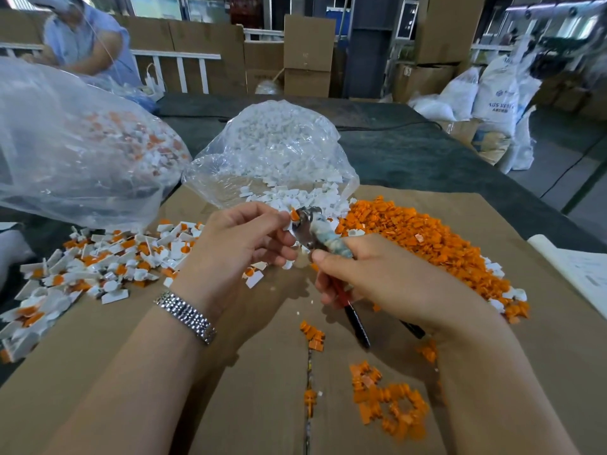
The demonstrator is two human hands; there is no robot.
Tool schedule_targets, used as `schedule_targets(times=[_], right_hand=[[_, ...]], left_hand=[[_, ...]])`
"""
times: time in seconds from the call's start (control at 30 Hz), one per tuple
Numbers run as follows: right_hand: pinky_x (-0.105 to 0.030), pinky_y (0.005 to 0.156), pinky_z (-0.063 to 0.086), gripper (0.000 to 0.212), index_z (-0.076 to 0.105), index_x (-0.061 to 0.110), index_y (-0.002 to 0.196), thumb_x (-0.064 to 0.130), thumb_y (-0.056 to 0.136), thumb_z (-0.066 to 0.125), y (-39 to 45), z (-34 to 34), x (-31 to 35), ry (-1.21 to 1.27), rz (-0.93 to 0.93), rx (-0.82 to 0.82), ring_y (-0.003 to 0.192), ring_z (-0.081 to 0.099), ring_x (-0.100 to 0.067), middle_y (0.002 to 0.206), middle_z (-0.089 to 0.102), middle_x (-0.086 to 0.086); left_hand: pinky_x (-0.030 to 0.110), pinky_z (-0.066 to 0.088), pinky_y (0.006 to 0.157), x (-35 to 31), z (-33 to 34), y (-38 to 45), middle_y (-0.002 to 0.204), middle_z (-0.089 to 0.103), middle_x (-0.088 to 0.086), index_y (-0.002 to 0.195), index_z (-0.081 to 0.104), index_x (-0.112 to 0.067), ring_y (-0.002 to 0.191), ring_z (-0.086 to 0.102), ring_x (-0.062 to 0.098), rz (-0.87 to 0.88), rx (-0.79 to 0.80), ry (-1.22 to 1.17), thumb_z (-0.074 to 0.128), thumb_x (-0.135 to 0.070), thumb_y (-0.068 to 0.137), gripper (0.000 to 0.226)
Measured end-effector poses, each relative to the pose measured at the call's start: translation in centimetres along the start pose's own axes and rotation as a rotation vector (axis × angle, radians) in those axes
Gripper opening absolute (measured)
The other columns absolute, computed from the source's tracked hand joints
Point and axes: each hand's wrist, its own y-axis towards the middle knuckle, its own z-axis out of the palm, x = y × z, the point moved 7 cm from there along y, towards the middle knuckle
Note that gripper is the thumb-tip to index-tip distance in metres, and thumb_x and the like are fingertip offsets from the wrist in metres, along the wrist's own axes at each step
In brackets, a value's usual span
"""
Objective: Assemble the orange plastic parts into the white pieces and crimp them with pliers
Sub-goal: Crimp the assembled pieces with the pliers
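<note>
My left hand (243, 238) pinches a small white piece with an orange part (294, 214) set in it, held above the cardboard sheet (98, 349). My right hand (377, 274) grips the pliers (315, 234) by their red and black handles. The metal jaws touch the orange part at my left fingertips. A heap of loose orange parts (427, 244) lies to the right. White pieces (295, 198) spill from an open clear bag (272, 149) behind my hands. Assembled white-and-orange pieces (98, 264) are piled on the left.
A large clear bag of assembled pieces (75, 149) stands at the left. Small clusters of orange parts (387, 405) lie near the front. Paper sheets (581, 274) sit at the right edge. A person (85, 37) works at the far left, with cardboard boxes (307, 54) and white sacks (496, 93) behind.
</note>
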Motion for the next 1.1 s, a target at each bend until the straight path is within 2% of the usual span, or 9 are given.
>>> schedule_targets(times=[0.17, 0.3, 0.43, 0.5, 0.7, 0.87, 0.97, 1.03, 1.1], right_hand=[[-0.023, 0.060, 0.055, 0.037, 0.062, 0.007, 0.089, 0.040, 0.104, 0.051, 0.4, 0.7, 0.0, 0.039, -0.009, -0.043, 0.065, 0.068, -0.015, 0.071, 0.070, -0.002], [-0.033, 0.062, 0.058, 0.038, 0.060, 0.005, 0.087, 0.037, 0.105, 0.050, 0.9, 1.4, 0.1, 0.052, -0.012, -0.082, 0.063, 0.068, -0.021, 0.072, 0.068, -0.009], [-0.019, 0.051, 0.049, 0.038, 0.058, 0.007, 0.083, 0.036, 0.105, 0.049, 1.3, 1.6, 0.1, 0.021, -0.029, -0.124, 0.053, 0.063, -0.011, 0.064, 0.064, -0.002], [-0.017, 0.049, 0.047, 0.038, 0.057, 0.009, 0.083, 0.039, 0.105, 0.050, 1.5, 1.7, 0.0, 0.011, -0.026, -0.150, 0.048, 0.060, -0.008, 0.064, 0.063, -0.002], [-0.033, 0.055, 0.056, 0.047, 0.058, 0.009, 0.078, 0.049, 0.102, 0.051, 1.4, 1.3, 0.4, -0.110, -0.026, -0.230, 0.045, 0.060, -0.013, 0.061, 0.065, -0.007], [-0.045, 0.064, 0.057, 0.048, 0.057, 0.008, 0.075, 0.049, 0.100, 0.053, 1.6, 1.2, 0.7, -0.148, -0.028, -0.293, 0.054, 0.058, -0.026, 0.066, 0.061, -0.011], [-0.044, 0.065, 0.058, 0.049, 0.058, 0.007, 0.076, 0.050, 0.100, 0.052, 1.7, 1.3, 0.4, -0.164, -0.012, -0.275, 0.059, 0.065, -0.032, 0.069, 0.064, -0.015], [-0.037, 0.060, 0.058, 0.050, 0.060, 0.008, 0.077, 0.051, 0.101, 0.051, 1.7, 1.3, -0.1, -0.079, 0.001, -0.208, 0.052, 0.066, -0.022, 0.061, 0.065, -0.007], [-0.032, 0.060, 0.057, 0.055, 0.066, 0.005, 0.088, 0.057, 0.099, 0.050, 1.6, 0.9, -0.7, 0.087, 0.038, -0.142, 0.056, 0.069, -0.020, 0.063, 0.068, -0.003]], left_hand=[[0.024, 0.052, 0.050, -0.2, 0.0, -0.3, 0.069, 0.070, 0.014, 0.076, 0.069, -0.006, 0.057, 0.068, 0.022, 0.044, -0.077, 0.023, 0.070, -0.012, 0.093, 0.018], [0.023, 0.053, 0.049, -0.2, 0.1, -0.5, 0.066, 0.069, 0.012, 0.079, 0.068, -0.002, 0.054, 0.067, 0.020, 0.045, -0.107, -0.004, 0.068, -0.008, 0.094, 0.017], [0.024, 0.053, 0.050, -0.3, 0.0, -0.6, 0.066, 0.070, 0.012, 0.078, 0.067, -0.002, 0.055, 0.067, 0.021, 0.046, -0.114, 0.001, 0.066, -0.009, 0.095, 0.018], [0.024, 0.053, 0.050, -0.3, 0.1, -0.6, 0.065, 0.070, 0.012, 0.077, 0.067, -0.003, 0.055, 0.068, 0.020, 0.043, -0.115, 0.007, 0.066, -0.009, 0.096, 0.020], [0.024, 0.054, 0.051, -0.2, 0.1, -0.6, 0.066, 0.070, 0.014, 0.077, 0.067, -0.003, 0.055, 0.067, 0.021, 0.046, -0.119, 0.024, 0.066, -0.008, 0.096, 0.020], [0.023, 0.053, 0.051, -0.2, -0.2, -0.5, 0.067, 0.070, 0.014, 0.082, 0.068, 0.002, 0.057, 0.067, 0.021, 0.046, -0.116, 0.051, 0.065, -0.009, 0.097, 0.019], [0.021, 0.052, 0.050, 0.0, -0.1, -0.3, 0.065, 0.070, 0.011, 0.081, 0.067, 0.000, 0.056, 0.067, 0.019, 0.040, -0.096, 0.081, 0.065, -0.011, 0.098, 0.020], [0.020, 0.051, 0.049, 0.0, 0.0, -0.3, 0.064, 0.070, 0.009, 0.081, 0.067, -0.002, 0.054, 0.067, 0.016, 0.045, -0.086, 0.121, 0.063, -0.012, 0.099, 0.022], [0.021, 0.053, 0.052, -0.1, 0.0, -0.2, 0.067, 0.071, 0.008, 0.082, 0.067, -0.005, 0.058, 0.069, 0.017, 0.062, -0.070, 0.144, 0.061, -0.015, 0.101, 0.023]])
